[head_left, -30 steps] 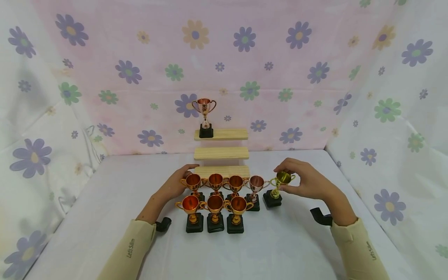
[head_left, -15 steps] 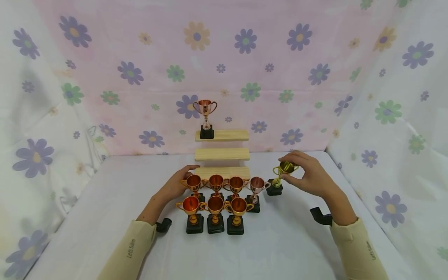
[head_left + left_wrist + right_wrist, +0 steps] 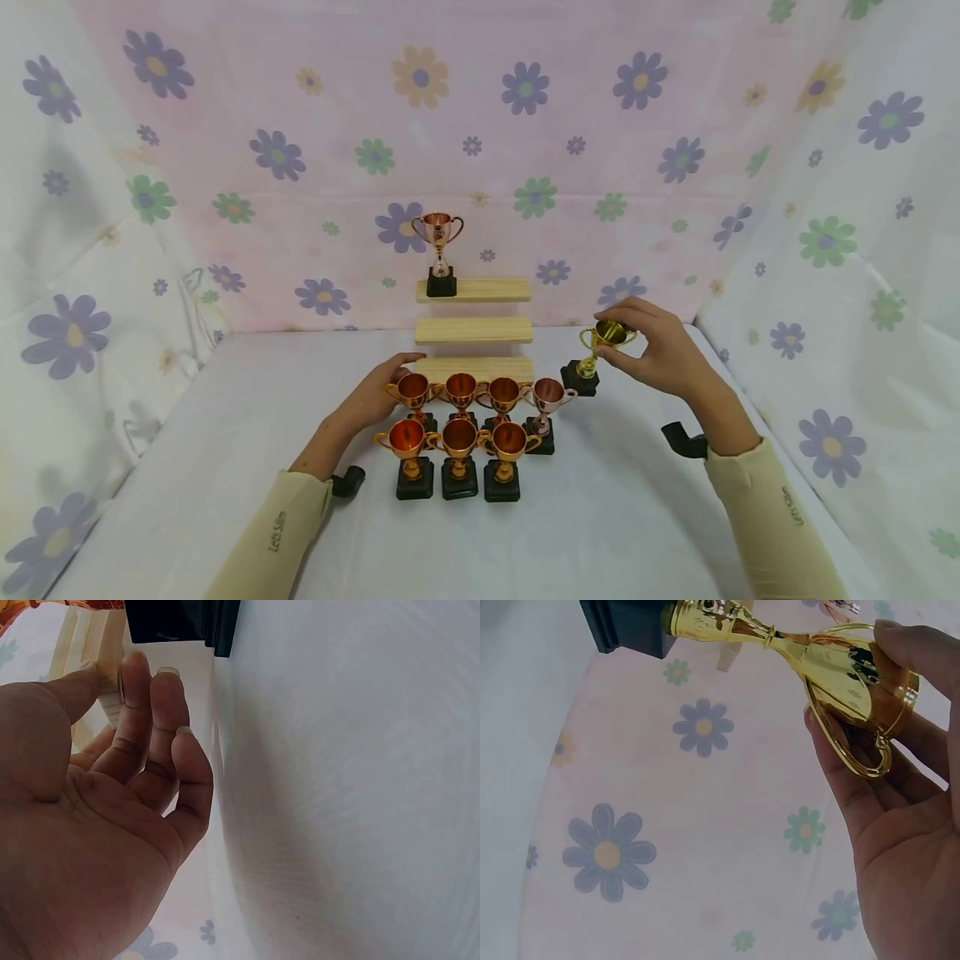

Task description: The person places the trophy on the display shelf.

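My right hand (image 3: 660, 354) pinches the bowl of a small gold trophy cup (image 3: 587, 367) between thumb and fingers. The cup leans, its black base (image 3: 634, 626) pointing left in the right wrist view. At the left end of a light wooden three-tier shelf (image 3: 480, 367), my left hand (image 3: 375, 396) holds the lowest board (image 3: 112, 649), thumb and fingers at its end. On the top tier's left side stands a rose-gold trophy cup (image 3: 439, 250). Before the shelf are two rows of copper-coloured trophy cups (image 3: 459, 446), with a paler pink one (image 3: 548, 400) ending the back row at right.
White cloth covers the table (image 3: 585, 533). Flowered cloth (image 3: 330, 242) hangs behind and on both sides. The back-row trophies stand close against the shelf's front. A black trophy base (image 3: 180, 622) sits just beyond the left fingertips.
My right hand has carried the gold trophy cup away from me, toward the back of the table, beyond the row's right end. My left hand stays at the shelf.
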A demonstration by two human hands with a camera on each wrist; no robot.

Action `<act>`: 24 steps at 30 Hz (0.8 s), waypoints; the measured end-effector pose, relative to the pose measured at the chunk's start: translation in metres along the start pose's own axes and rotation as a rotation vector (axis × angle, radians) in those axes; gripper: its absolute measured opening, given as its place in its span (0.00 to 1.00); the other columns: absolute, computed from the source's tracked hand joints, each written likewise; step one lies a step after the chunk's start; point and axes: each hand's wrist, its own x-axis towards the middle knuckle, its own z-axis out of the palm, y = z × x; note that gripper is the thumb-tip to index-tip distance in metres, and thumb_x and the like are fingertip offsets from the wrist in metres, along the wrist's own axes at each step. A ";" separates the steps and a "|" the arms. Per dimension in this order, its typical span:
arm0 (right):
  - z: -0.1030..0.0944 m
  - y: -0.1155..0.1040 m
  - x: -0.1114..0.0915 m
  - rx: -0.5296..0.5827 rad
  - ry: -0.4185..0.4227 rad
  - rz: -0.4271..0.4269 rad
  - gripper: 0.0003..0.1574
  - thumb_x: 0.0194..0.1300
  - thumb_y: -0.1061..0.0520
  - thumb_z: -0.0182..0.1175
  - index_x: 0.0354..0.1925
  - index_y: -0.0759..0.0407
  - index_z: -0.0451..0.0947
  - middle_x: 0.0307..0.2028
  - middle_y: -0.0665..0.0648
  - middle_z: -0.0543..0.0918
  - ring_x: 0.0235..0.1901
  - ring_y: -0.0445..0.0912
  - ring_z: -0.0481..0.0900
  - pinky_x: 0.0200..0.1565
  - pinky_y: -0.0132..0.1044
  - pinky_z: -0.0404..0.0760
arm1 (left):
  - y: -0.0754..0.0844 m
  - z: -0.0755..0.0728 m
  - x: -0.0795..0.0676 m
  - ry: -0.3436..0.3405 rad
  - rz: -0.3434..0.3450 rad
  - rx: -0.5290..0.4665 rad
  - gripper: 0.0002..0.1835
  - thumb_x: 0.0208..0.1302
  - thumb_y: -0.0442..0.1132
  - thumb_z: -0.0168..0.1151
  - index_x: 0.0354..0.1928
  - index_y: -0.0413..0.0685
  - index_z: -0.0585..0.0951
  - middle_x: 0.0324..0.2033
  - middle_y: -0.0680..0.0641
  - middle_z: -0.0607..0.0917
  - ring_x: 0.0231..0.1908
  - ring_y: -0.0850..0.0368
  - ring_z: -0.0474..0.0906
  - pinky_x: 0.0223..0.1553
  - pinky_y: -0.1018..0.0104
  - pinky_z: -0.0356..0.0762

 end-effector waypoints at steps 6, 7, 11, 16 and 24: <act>-0.003 -0.001 0.019 -0.031 -0.024 -0.051 0.29 0.57 0.59 0.80 0.57 0.60 0.85 0.49 0.56 0.85 0.41 0.46 0.83 0.42 0.50 0.86 | 0.000 0.000 0.001 0.002 0.010 0.003 0.37 0.67 0.19 0.49 0.79 0.40 0.65 0.43 0.42 0.89 0.45 0.50 0.85 0.56 0.47 0.78; -0.003 -0.001 0.023 -0.028 -0.029 -0.061 0.29 0.57 0.59 0.80 0.57 0.61 0.85 0.49 0.56 0.86 0.40 0.46 0.83 0.42 0.50 0.86 | 0.000 0.000 0.001 0.002 0.010 0.001 0.37 0.67 0.19 0.50 0.79 0.40 0.65 0.43 0.43 0.89 0.46 0.50 0.85 0.57 0.47 0.78; -0.006 -0.001 0.038 -0.007 -0.049 -0.084 0.27 0.58 0.59 0.79 0.56 0.62 0.85 0.48 0.56 0.85 0.39 0.45 0.83 0.40 0.49 0.86 | 0.001 0.000 0.002 0.001 0.011 -0.008 0.36 0.68 0.20 0.51 0.79 0.40 0.65 0.41 0.43 0.89 0.43 0.51 0.84 0.56 0.47 0.78; -0.011 -0.005 0.055 -0.004 -0.082 -0.076 0.26 0.60 0.58 0.79 0.55 0.62 0.85 0.48 0.55 0.85 0.40 0.44 0.82 0.41 0.47 0.86 | 0.000 0.000 0.002 -0.001 0.013 -0.022 0.36 0.68 0.20 0.51 0.79 0.40 0.65 0.42 0.43 0.89 0.45 0.49 0.85 0.57 0.46 0.78; -0.018 -0.007 0.077 -0.004 -0.107 -0.078 0.25 0.62 0.60 0.77 0.56 0.64 0.84 0.49 0.58 0.85 0.41 0.48 0.83 0.44 0.50 0.85 | -0.001 0.000 0.002 0.005 0.012 -0.012 0.37 0.67 0.19 0.49 0.79 0.40 0.65 0.40 0.44 0.88 0.43 0.51 0.84 0.57 0.46 0.78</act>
